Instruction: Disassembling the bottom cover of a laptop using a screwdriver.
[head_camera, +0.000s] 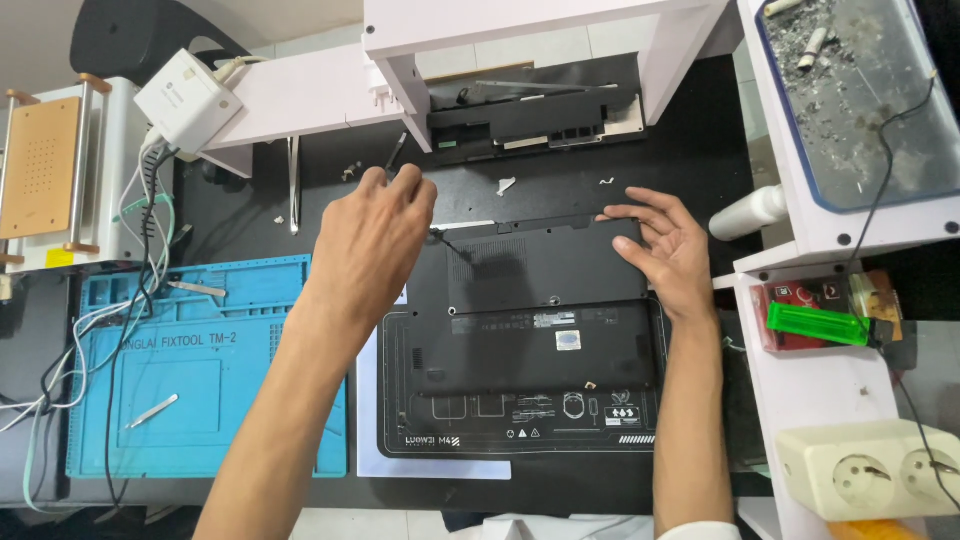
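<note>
Black laptop (530, 300) between hands: left (375, 235) at corner, right (670, 245) on edge.

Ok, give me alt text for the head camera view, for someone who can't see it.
Two bare hands work on a black laptop lying underside up: the left hand holds a thin tool above its rear corner, the right hand rests on its rear edge. A blue mat lies left.

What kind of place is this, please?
Probably an electronics repair bench: an upturned black laptop lies on the table, beside a blue repair mat with tweezers, and the left hand holds a thin tool.
</note>
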